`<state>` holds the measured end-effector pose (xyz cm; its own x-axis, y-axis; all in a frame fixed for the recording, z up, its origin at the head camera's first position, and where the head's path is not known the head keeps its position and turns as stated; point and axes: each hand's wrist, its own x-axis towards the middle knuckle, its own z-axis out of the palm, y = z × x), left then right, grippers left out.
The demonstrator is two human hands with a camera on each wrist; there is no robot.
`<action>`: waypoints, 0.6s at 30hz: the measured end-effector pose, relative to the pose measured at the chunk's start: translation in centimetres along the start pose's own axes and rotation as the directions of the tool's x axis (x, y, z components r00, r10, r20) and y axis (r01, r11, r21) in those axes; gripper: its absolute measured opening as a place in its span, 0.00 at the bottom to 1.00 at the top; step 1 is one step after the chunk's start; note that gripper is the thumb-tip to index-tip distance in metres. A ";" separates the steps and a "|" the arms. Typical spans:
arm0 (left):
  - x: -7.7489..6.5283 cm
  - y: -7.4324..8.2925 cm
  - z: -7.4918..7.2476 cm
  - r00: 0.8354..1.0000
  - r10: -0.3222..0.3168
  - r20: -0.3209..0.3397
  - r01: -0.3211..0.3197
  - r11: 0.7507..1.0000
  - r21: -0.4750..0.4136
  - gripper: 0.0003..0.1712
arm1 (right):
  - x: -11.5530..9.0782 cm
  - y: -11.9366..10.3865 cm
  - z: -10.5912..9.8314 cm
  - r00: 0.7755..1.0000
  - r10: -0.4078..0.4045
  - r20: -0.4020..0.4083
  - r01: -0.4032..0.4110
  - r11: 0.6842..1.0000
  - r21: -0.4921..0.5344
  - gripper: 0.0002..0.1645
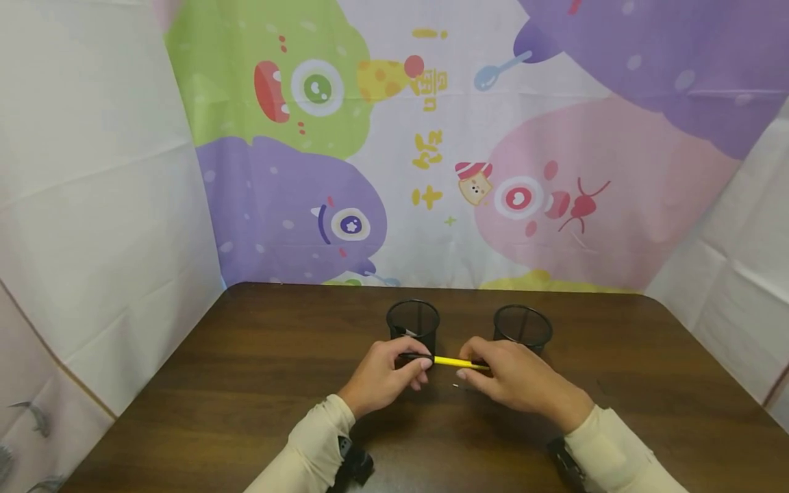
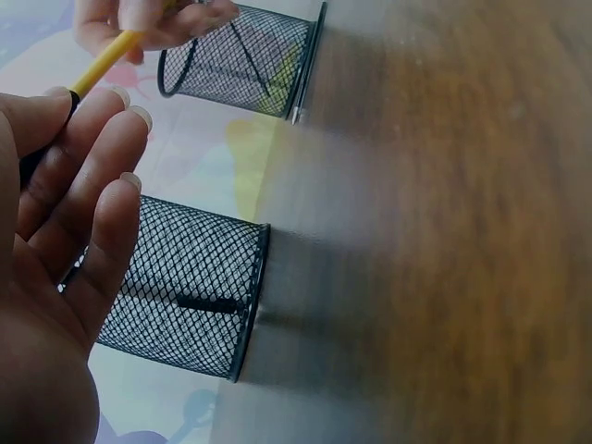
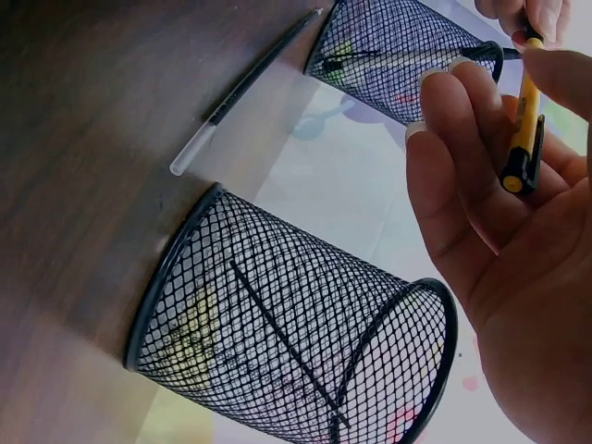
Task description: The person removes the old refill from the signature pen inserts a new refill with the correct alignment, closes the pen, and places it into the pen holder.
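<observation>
A yellow pen (image 1: 453,361) with black ends is held level between both hands above the table. My left hand (image 1: 379,376) pinches its black end between thumb and fingers. The right hand (image 1: 518,376) grips the yellow barrel near the other end, where a black clip (image 3: 537,148) shows. Behind the left hand stands a black mesh pen holder (image 1: 425,315) with a pen-like item (image 3: 407,57) inside. A second mesh holder (image 3: 277,305) stands behind the right hand. On the table lies a thin black refill-like stick (image 3: 245,92) with a clear end.
The dark wood table (image 1: 246,383) has its far edge against a cartoon-printed cloth (image 1: 401,205). White cloth walls (image 1: 92,171) rise on both sides. Both mesh holders stand close in front of the hands, toward the far edge.
</observation>
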<state>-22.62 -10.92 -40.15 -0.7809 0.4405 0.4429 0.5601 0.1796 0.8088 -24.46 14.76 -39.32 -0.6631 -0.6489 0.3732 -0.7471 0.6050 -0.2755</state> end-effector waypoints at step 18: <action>0.0 0.1 0.0 0.999 0.037 0.008 -0.037 0.999 -0.005 0.05 | -0.1 0.1 0.2 1.000 -0.025 -0.003 0.025 1.000 -0.004 0.04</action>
<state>-22.55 -10.92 -40.11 -0.7574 0.4538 0.4695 0.5871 0.1584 0.7939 -24.50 14.81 -39.52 -0.6438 -0.6626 0.3827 -0.7634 0.5901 -0.2625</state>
